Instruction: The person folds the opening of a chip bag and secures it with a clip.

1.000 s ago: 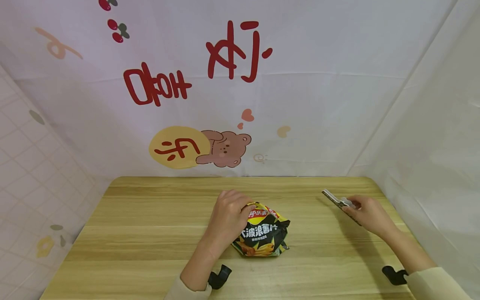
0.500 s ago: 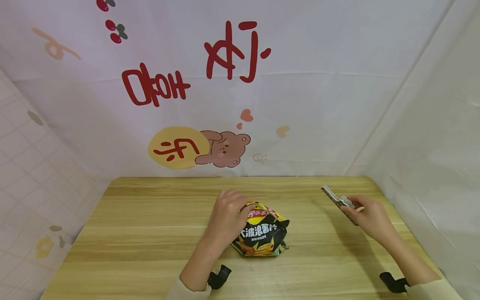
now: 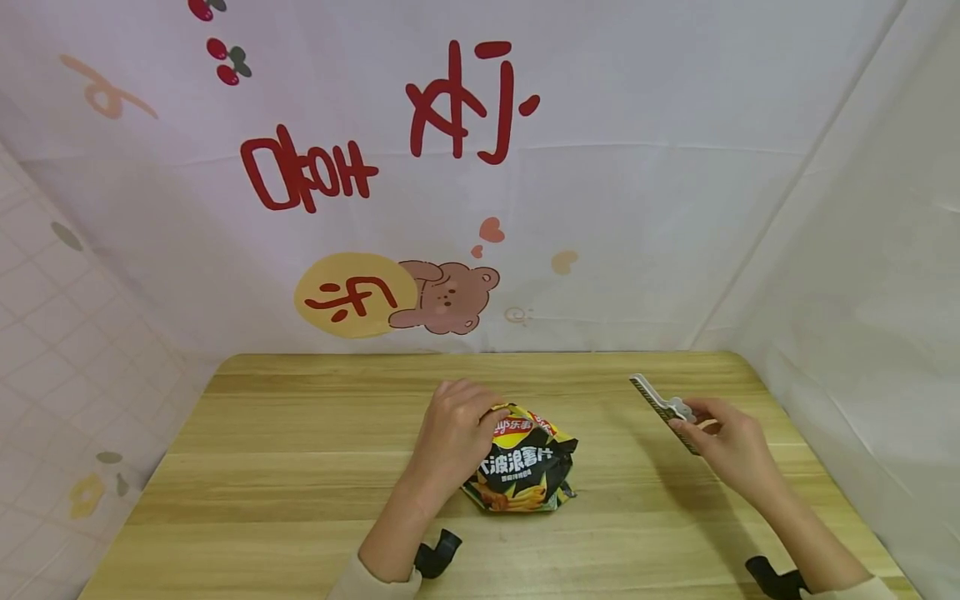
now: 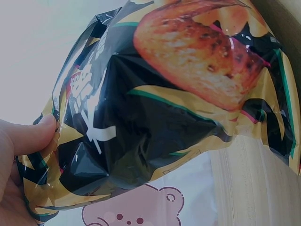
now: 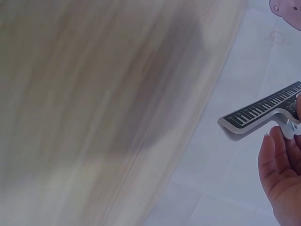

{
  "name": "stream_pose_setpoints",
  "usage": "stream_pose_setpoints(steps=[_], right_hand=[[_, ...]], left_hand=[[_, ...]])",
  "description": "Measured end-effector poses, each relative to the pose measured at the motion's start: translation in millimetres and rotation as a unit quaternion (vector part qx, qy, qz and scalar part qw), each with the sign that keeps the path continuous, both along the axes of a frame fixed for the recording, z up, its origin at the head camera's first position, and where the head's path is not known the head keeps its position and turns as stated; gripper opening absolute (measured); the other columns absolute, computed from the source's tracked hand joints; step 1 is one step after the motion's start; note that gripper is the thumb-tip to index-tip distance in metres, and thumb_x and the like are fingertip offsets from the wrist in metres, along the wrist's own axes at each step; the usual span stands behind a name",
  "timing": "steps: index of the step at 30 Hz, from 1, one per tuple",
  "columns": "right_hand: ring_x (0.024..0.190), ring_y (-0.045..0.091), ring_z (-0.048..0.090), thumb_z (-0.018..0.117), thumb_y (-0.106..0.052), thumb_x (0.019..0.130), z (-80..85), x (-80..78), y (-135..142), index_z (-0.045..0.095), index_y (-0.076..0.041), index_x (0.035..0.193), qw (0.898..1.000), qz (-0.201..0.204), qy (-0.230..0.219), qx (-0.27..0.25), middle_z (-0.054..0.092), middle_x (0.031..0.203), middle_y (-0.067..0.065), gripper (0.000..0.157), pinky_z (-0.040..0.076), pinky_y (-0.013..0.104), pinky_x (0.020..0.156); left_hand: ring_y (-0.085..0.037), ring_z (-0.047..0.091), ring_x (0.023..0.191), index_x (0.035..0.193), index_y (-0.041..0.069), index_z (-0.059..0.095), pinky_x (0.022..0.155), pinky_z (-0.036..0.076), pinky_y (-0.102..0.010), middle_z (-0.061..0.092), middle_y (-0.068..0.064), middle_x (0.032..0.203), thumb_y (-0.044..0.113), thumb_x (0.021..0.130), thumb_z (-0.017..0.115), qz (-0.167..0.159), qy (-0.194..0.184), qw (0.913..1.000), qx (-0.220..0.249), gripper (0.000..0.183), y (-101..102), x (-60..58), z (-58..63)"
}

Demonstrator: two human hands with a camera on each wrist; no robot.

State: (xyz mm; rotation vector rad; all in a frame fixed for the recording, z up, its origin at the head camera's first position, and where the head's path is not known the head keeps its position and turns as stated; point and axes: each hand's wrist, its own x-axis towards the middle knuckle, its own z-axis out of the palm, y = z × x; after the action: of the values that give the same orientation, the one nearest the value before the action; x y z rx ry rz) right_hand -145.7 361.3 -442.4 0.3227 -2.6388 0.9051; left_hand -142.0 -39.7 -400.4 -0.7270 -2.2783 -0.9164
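A black and yellow bag of potato chips (image 3: 521,467) is near the middle of the table. My left hand (image 3: 456,433) grips its left upper edge, with the thumb against the bag's edge in the left wrist view. A long clip (image 3: 663,412), pale with a dark piano-key print, is in my right hand (image 3: 727,442). The right thumb and fingers pinch its handle above the table, to the right of the bag. In the right wrist view the clip (image 5: 263,110) points leftward, its handle end partly cut off by the frame edge.
The wooden table (image 3: 262,433) meets a white cloth backdrop (image 3: 600,208) at its rear edge, and cloth also hangs on both sides. Black wrist mounts (image 3: 438,554) stick out near both wrists.
My right hand has moved left toward the bag, carrying the clip with it. The left hand and the bag stay nearly still.
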Motion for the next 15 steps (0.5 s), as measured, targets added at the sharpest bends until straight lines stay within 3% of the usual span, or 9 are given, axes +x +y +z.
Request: stream_pose_setpoints(steps=[15], right_hand=[[0.076, 0.000, 0.065, 0.083, 0.001, 0.087, 5.3, 13.1, -17.9, 0.072, 0.003, 0.115, 1.000, 0.002, 0.021, -0.024, 0.072, 0.095, 0.010, 0.030, 0.054, 0.022, 0.054]], left_hand=[[-0.016, 0.071, 0.087, 0.094, 0.010, 0.082, 0.079, 0.048, -0.034, 0.078, 0.001, 0.090, 0.008, 0.086, 0.087, 0.003, -0.009, 1.0000, -0.003, 0.009, -0.7, 0.5, 1.4]])
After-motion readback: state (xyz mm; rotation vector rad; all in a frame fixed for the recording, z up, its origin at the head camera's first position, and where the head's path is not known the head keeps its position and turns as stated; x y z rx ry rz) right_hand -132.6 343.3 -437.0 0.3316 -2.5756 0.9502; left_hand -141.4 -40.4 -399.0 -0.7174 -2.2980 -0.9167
